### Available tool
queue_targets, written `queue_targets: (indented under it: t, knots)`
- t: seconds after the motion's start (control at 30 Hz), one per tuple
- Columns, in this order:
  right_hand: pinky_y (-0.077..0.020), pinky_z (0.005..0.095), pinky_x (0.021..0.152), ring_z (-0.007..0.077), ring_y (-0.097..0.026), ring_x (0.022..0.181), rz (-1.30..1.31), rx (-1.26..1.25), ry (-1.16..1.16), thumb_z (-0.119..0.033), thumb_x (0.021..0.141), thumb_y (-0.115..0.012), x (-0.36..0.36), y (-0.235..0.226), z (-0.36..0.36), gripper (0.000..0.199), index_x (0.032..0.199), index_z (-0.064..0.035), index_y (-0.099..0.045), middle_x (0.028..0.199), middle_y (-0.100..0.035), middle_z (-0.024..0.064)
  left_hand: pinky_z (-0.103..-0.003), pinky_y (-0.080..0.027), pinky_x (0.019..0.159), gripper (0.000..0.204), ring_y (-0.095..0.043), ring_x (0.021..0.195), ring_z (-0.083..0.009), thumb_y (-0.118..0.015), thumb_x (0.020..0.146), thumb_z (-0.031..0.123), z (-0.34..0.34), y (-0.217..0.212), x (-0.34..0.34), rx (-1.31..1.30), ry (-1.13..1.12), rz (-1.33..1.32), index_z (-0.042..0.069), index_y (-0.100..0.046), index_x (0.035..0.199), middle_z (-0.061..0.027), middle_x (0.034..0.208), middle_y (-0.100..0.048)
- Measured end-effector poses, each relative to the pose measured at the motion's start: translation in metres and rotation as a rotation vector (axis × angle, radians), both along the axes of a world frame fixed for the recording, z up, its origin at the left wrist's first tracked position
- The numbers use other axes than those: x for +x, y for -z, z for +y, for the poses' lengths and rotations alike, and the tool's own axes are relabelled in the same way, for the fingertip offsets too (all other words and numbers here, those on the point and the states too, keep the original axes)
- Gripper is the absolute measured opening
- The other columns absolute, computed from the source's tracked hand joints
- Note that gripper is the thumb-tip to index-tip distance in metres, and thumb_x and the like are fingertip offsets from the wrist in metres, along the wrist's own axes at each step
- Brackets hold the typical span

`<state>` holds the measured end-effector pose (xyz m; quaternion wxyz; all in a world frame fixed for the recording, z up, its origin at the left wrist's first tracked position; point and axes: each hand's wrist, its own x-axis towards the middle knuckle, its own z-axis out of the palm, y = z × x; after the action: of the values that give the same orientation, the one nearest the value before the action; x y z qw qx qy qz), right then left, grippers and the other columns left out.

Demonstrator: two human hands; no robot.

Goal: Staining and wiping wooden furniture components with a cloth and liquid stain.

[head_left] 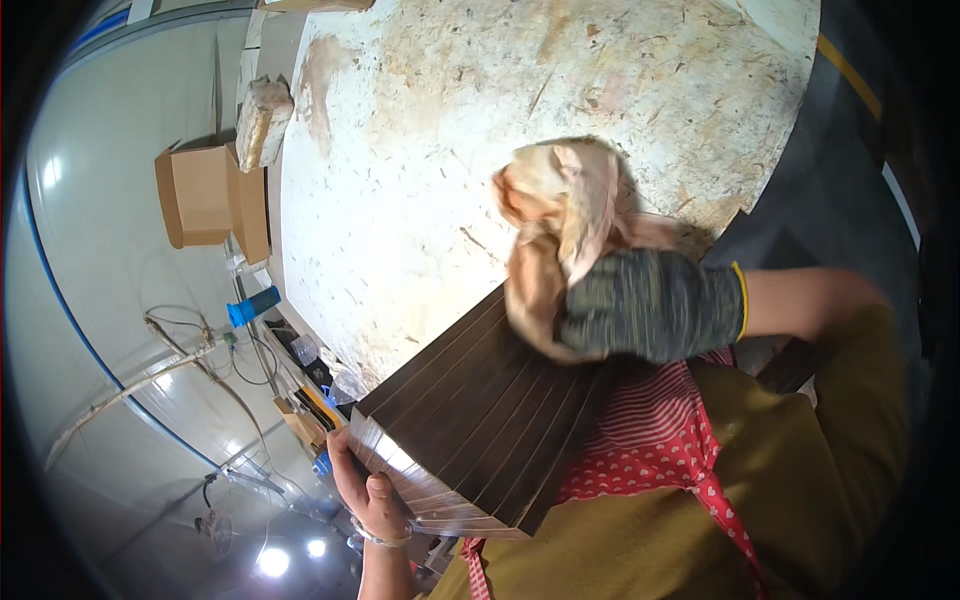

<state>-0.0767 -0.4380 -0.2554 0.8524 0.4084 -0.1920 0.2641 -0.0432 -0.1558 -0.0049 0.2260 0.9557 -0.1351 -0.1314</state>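
Several long dark brown boards (470, 410) lie side by side in a block, tilted across the front of my body. Their pale, shiny ends face the lower left. My bare left hand (378, 505), with a bracelet at the wrist, grips that end, its thumb and fingers against the block. In a grey knitted glove with a yellow cuff, my right hand (650, 308) is closed on a crumpled, stained cloth (570, 195). The cloth rests partly on the boards' upper faces, and the glove covers part of them. Slight motion blur softens the cloth.
A large white worktable (420, 200) with brown stains reaches away from me. Along its left side are an open cardboard box (205, 195), a wrapped block (263, 122) and a blue bottle-like object (253, 306). My red patterned apron (650, 440) touches the boards' near side.
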Motion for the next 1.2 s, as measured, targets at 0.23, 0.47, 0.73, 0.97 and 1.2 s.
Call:
queue_targets:
  t: [0.23, 0.47, 0.73, 0.97, 1.2]
  knots:
    - [-0.0552, 0.0279, 0.072, 0.0243, -0.062, 0.085, -0.563, 0.049, 0.300, -0.033, 0.092, -0.054, 0.074, 0.000, 0.028, 0.050, 0.125, 0.0041, -0.042, 0.110, -0.056, 0.0151, -0.030, -0.030, 0.097, 0.078, -0.043, 0.107, -0.0180, -0.062, 0.078, 0.063, -0.026, 0.003, 0.001, -0.121, -0.161, 0.026, -0.003, -0.045, 0.116, -0.0063, 0.110, -0.045]
    - [-0.0562, 0.0323, 0.074, 0.0303, -0.059, 0.099, -0.190, 0.050, 0.411, -0.036, 0.090, -0.055, 0.043, -0.044, 0.034, 0.056, 0.129, 0.0009, -0.040, 0.112, -0.054, 0.0199, -0.029, -0.031, 0.094, 0.070, -0.043, 0.103, -0.0170, -0.061, 0.080, 0.058, -0.031, 0.010, 0.001, -0.191, -0.179, -0.020, -0.002, -0.046, 0.111, -0.0060, 0.105, -0.044]
    - [-0.0559, 0.0362, 0.071, 0.0297, -0.057, 0.098, -0.116, 0.459, 1.136, -0.034, 0.087, -0.060, 0.106, -0.098, 0.107, 0.051, 0.120, 0.0031, -0.047, 0.115, -0.051, 0.0215, -0.027, -0.032, 0.085, 0.068, -0.041, 0.091, -0.0150, -0.056, 0.082, 0.062, -0.043, 0.014, 0.008, -0.098, -0.064, -0.031, -0.002, -0.047, 0.103, -0.0050, 0.096, -0.042]
    - [-0.0517, 0.0450, 0.086, 0.0290, -0.062, 0.099, 0.724, 0.318, -0.750, -0.041, 0.093, -0.043, 0.012, 0.018, -0.021, 0.045, 0.104, -0.0003, -0.057, 0.101, -0.061, 0.0158, -0.032, -0.028, 0.102, 0.064, -0.042, 0.117, -0.0181, -0.050, 0.093, 0.047, -0.006, 0.001, 0.001, -0.067, -0.037, -0.009, -0.004, -0.041, 0.130, -0.0087, 0.127, -0.047]
    - [-0.0369, 0.0391, 0.107, 0.0224, -0.049, 0.121, -0.174, -0.946, 1.051, -0.045, 0.096, -0.038, 0.032, -0.071, 0.022, 0.054, 0.127, -0.0015, -0.046, 0.129, -0.051, 0.0137, -0.034, -0.026, 0.106, 0.063, -0.039, 0.125, -0.0214, -0.049, 0.094, 0.043, 0.007, 0.004, -0.001, -0.101, -0.094, -0.008, -0.004, -0.038, 0.135, -0.0109, 0.135, -0.043]
